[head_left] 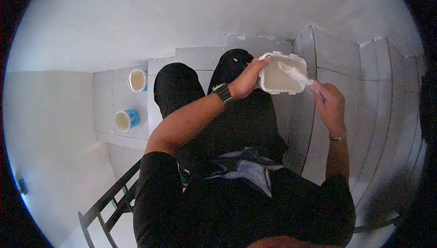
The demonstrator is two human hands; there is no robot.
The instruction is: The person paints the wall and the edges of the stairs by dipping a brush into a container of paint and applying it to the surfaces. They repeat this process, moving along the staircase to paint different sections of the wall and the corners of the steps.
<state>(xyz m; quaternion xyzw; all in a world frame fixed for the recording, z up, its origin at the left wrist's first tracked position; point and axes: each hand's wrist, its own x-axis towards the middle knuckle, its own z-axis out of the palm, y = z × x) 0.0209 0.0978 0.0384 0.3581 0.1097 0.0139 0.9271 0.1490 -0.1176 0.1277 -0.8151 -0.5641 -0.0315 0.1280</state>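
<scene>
My left hand (pixel 248 80), with a watch on the wrist, grips the left side of a white tub (pixel 282 91). The tub has a roughly rectangular mouth, a paint-crusted rim and pale paint inside. It is held above my right knee. From the other side, my right hand (pixel 329 104) has its fingers closed round the handle of a paintbrush (pixel 298 75). White paint coats the brush, and its bristle end reaches over the rim into the tub's mouth.
Two paint buckets, a white one (pixel 137 80) and a blue-labelled one (pixel 127 120), stand on the tiled floor at the left. Tiled steps (pixel 339 73) run off to the right. A pale wall (pixel 182 16) rises ahead, and a black metal railing (pixel 109 211) is at lower left.
</scene>
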